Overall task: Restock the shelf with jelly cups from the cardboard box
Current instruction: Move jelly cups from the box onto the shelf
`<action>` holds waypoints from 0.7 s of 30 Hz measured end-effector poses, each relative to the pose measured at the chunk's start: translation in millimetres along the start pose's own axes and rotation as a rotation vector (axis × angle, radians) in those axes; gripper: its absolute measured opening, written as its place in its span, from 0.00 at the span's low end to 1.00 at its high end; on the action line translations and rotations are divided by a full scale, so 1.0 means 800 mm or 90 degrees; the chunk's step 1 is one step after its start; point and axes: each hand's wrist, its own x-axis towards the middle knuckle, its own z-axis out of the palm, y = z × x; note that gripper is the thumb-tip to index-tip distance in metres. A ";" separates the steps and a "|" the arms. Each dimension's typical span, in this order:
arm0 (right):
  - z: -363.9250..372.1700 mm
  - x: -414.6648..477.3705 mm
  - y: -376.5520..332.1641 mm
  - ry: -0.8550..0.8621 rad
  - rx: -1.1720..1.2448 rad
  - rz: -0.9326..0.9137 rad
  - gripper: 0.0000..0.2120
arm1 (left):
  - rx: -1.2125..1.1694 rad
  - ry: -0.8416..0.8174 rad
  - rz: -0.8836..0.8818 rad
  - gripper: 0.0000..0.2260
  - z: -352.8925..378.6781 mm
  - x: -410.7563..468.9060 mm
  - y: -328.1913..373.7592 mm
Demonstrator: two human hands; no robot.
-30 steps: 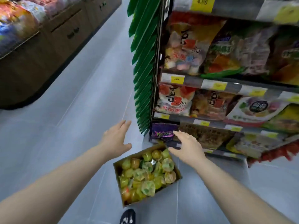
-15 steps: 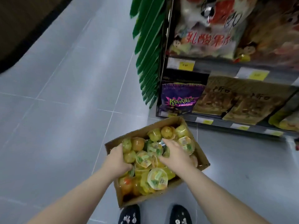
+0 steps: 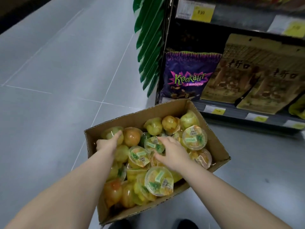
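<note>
An open cardboard box (image 3: 166,109) stands on the grey floor just in front of the bottom shelf (image 3: 234,113). It is heaped with yellow, green and orange jelly cups (image 3: 159,180), some lid-up, some on their sides. My left hand (image 3: 107,144) is inside the box at its left wall, fingers curled over a yellow-green cup (image 3: 112,132). My right hand (image 3: 173,154) lies palm down in the middle of the pile, thumb and fingers closed around a cup that is mostly hidden beneath it.
The bottom shelf holds a purple snack bag (image 3: 189,75) and brown bags (image 3: 247,76), with yellow price tags along the edges. Green leaf-shaped strips (image 3: 148,47) hang on the shelf's end. Open tiled floor lies to the left. My shoes (image 3: 186,224) show below the box.
My view has dropped and come closer to the box. Both hands went from hovering above the box down into the cups and now grip among them.
</note>
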 end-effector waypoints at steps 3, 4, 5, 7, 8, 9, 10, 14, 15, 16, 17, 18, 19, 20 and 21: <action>-0.001 -0.014 -0.002 -0.006 0.004 -0.006 0.31 | -0.048 0.008 -0.036 0.47 -0.001 0.005 -0.025; -0.002 -0.017 -0.003 -0.012 -0.001 -0.005 0.31 | -0.053 0.009 -0.037 0.46 0.000 0.004 -0.030; -0.002 -0.018 -0.003 -0.023 -0.014 0.000 0.30 | -0.053 0.008 -0.028 0.45 0.003 0.004 -0.030; -0.004 -0.020 -0.002 -0.062 -0.051 0.015 0.28 | -0.064 0.005 -0.023 0.44 0.011 0.004 -0.024; -0.003 -0.021 -0.001 -0.083 -0.071 0.023 0.27 | -0.070 0.009 -0.024 0.44 0.017 0.006 -0.019; -0.003 -0.022 0.000 -0.104 -0.088 0.031 0.26 | -0.071 0.026 -0.019 0.43 0.022 0.008 -0.018; -0.002 -0.025 0.000 -0.124 -0.099 0.036 0.27 | -0.073 0.046 -0.009 0.42 0.027 0.008 -0.019; 0.003 -0.036 0.006 -0.212 -0.123 0.024 0.38 | -0.096 0.097 0.008 0.42 0.032 -0.003 -0.040; 0.004 -0.037 0.007 -0.241 -0.134 0.016 0.42 | -0.089 0.103 0.007 0.42 0.030 -0.007 -0.042; 0.006 -0.037 0.007 -0.267 -0.147 0.010 0.45 | -0.070 0.102 0.013 0.42 0.027 -0.011 -0.042; 0.009 -0.036 0.005 -0.289 -0.165 0.003 0.47 | -0.045 0.098 0.022 0.41 0.023 -0.014 -0.041; 0.013 -0.034 0.003 -0.304 -0.190 -0.006 0.49 | -0.025 0.092 0.041 0.41 0.018 -0.014 -0.040; 0.016 -0.033 0.000 -0.313 -0.224 -0.017 0.50 | -0.017 0.079 0.060 0.39 0.013 -0.016 -0.037; 0.020 -0.031 -0.003 -0.319 -0.264 -0.029 0.51 | -0.021 0.054 0.067 0.39 0.009 -0.018 -0.034; 0.023 -0.030 -0.007 -0.322 -0.302 -0.040 0.52 | -0.049 0.011 0.064 0.39 0.004 -0.021 -0.030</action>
